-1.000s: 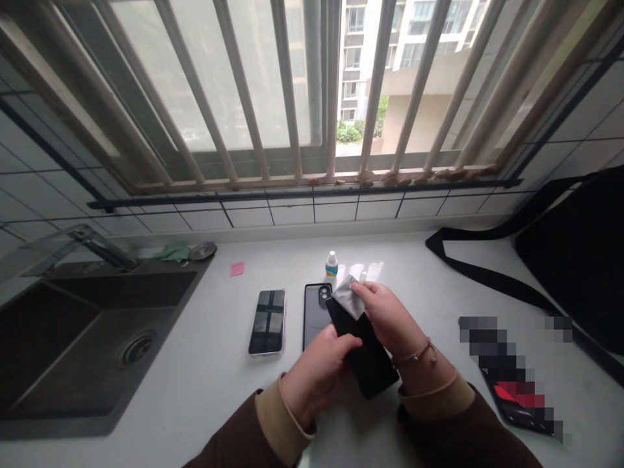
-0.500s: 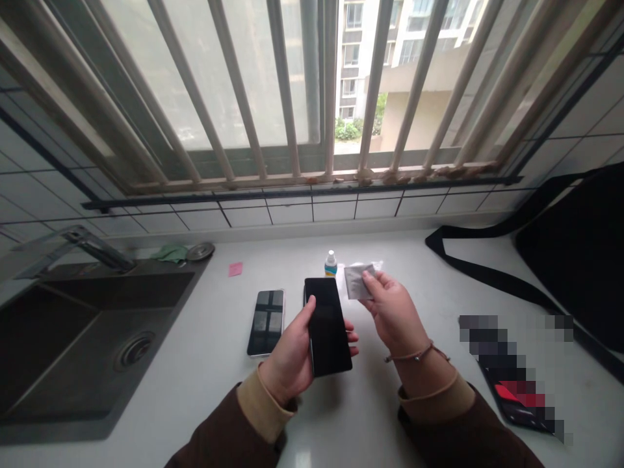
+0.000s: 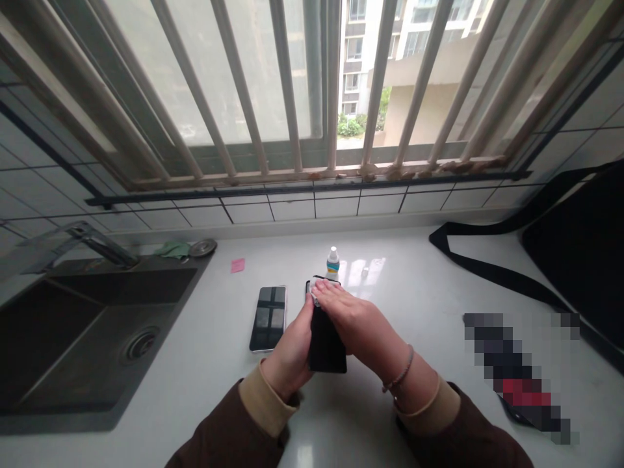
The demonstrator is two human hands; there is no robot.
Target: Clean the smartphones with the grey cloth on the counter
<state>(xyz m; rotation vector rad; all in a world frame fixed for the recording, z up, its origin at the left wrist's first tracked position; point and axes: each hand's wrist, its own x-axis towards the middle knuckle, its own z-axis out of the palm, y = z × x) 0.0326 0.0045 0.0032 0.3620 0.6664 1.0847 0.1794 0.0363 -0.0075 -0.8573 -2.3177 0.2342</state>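
Left hand [image 3: 291, 351] grips dark phone [image 3: 327, 348], lower centre; right hand [image 3: 358, 322] presses pale cloth [image 3: 312, 286], can't tell if pinched; hard rubbing could jolt phone loose

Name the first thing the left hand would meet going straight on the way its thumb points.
The left hand would probably first meet the white cloth under the right hand; the exact depth there is unclear.

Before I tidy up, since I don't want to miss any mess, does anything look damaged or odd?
Yes: rough brownish lumps sit along the foot of the window bars, toward the right, looking ragged against straight lines. The right hand partly covers the black phone; its condition is unclear.
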